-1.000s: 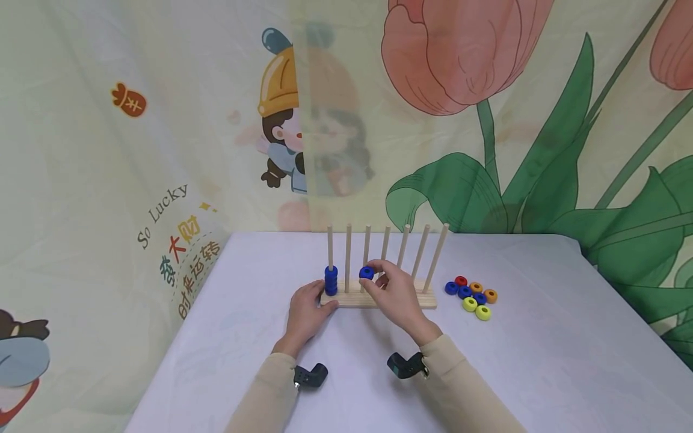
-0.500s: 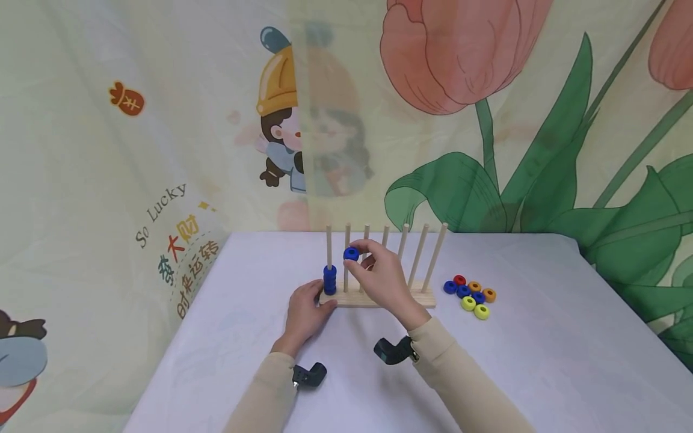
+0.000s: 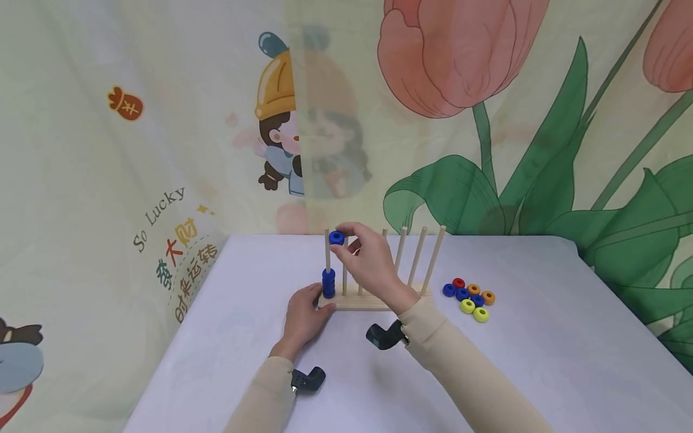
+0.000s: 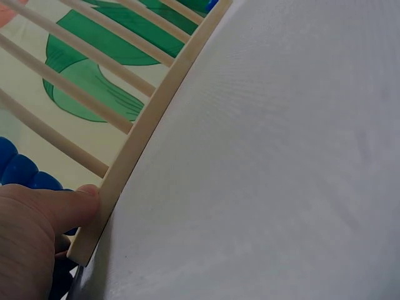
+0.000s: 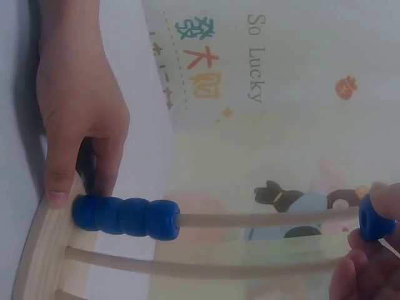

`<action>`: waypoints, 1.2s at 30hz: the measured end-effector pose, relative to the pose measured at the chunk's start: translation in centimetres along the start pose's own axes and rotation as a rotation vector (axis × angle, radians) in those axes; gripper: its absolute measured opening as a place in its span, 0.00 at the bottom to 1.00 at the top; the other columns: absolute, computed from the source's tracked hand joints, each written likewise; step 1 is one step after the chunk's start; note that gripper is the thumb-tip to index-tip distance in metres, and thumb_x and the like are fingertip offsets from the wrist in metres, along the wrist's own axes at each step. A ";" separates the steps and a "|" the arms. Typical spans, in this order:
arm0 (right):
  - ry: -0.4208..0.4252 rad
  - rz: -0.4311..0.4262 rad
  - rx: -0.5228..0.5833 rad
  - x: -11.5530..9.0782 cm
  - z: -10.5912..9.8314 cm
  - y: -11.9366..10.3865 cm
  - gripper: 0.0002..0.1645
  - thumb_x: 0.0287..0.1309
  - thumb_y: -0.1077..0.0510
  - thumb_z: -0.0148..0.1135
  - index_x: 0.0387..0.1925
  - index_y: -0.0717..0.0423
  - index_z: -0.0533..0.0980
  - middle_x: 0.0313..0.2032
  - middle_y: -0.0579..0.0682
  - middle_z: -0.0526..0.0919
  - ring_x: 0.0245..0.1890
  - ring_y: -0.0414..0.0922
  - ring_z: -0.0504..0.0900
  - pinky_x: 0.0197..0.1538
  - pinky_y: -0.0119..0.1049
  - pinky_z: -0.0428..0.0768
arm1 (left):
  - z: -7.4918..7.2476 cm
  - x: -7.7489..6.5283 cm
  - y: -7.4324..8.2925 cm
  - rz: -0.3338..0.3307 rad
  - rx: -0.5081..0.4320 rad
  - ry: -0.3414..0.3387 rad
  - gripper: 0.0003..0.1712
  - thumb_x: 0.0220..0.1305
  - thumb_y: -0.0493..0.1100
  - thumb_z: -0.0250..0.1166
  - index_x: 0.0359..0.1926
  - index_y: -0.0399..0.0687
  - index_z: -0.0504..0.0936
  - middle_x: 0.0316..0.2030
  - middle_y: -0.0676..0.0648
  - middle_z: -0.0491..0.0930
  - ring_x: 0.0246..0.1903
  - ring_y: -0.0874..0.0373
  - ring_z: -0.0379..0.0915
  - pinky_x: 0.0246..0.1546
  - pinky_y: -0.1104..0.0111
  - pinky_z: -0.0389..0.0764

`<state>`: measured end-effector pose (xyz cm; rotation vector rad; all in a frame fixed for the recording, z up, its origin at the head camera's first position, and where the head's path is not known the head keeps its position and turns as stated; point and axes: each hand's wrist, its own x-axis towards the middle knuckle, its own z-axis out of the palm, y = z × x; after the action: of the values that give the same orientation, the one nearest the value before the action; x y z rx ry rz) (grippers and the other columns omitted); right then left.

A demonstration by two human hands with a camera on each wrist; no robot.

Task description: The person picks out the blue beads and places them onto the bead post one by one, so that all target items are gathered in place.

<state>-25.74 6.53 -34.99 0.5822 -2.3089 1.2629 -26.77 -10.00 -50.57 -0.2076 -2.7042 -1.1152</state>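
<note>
A wooden peg rack (image 3: pixel 357 302) with several upright pegs stands on the table. Stacked on its leftmost peg are several blue beads (image 3: pixel 328 284). My left hand (image 3: pixel 305 316) grips the left end of the base, its thumb (image 4: pixel 78 203) on the front edge in the left wrist view. Between thumb and fingers, my right hand (image 3: pixel 370 261) pinches another blue bead (image 3: pixel 336 238) close to the top of the leftmost peg. In the right wrist view that held bead (image 5: pixel 375 219) is right at the peg's tip, hole facing the peg. The other pegs carry no beads; my right hand covers some of them.
Right of the rack lies a loose group of beads: a red bead (image 3: pixel 458 282), several blue ones, orange beads (image 3: pixel 488 297) and yellow beads (image 3: pixel 480 314). A printed curtain (image 3: pixel 335 120) hangs behind the table (image 3: pixel 541 337).
My right hand has carried the blue bead up and to the left, from before the middle pegs to the top of the leftmost peg. My left hand stays on the base.
</note>
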 end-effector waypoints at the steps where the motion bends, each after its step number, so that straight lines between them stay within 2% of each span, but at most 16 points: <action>1: 0.000 -0.005 -0.005 0.1 0.1 -0.1 0.20 0.59 0.58 0.69 0.52 0.57 0.78 0.43 0.49 0.84 0.27 0.38 0.80 0.28 0.30 0.80 | 0.0 0.0 0.0 0.001 0.000 0.000 0.35 0.57 0.49 0.72 0.63 0.38 0.75 0.60 0.41 0.76 0.64 0.43 0.67 0.66 0.49 0.64; 14: 0.064 0.001 -0.060 1.8 0.6 -1.1 0.20 0.61 0.57 0.66 0.55 0.54 0.79 0.48 0.51 0.86 0.28 0.38 0.83 0.24 0.29 0.78 | 0.3 0.0 -0.2 0.052 0.004 0.026 0.34 0.57 0.48 0.73 0.61 0.36 0.76 0.58 0.40 0.77 0.62 0.42 0.69 0.65 0.49 0.65; 23: 0.069 0.037 -0.071 2.4 1.5 -0.9 0.20 0.61 0.56 0.67 0.54 0.53 0.80 0.45 0.48 0.87 0.25 0.39 0.77 0.25 0.31 0.72 | 0.2 -0.2 -0.3 0.046 0.005 0.022 0.33 0.58 0.48 0.72 0.61 0.38 0.76 0.58 0.41 0.78 0.62 0.44 0.69 0.65 0.49 0.66; 30: 0.036 0.056 -0.102 2.5 1.7 -0.7 0.19 0.60 0.56 0.68 0.53 0.54 0.81 0.43 0.48 0.87 0.22 0.39 0.75 0.22 0.30 0.68 | 0.0 -0.2 -0.2 0.060 0.000 0.024 0.33 0.58 0.47 0.72 0.61 0.35 0.76 0.58 0.39 0.78 0.61 0.42 0.69 0.65 0.48 0.65; 36: -0.016 0.049 -0.182 2.5 1.6 -0.8 0.20 0.59 0.55 0.69 0.52 0.56 0.81 0.45 0.48 0.87 0.21 0.37 0.75 0.21 0.30 0.69 | 0.0 -0.3 -0.3 0.056 -0.004 0.022 0.32 0.58 0.47 0.72 0.61 0.36 0.76 0.58 0.39 0.78 0.61 0.42 0.69 0.65 0.48 0.66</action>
<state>-27.67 4.41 -33.83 0.4783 -2.4323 1.0570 -26.57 -10.24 -50.80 -0.2684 -2.6605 -1.1004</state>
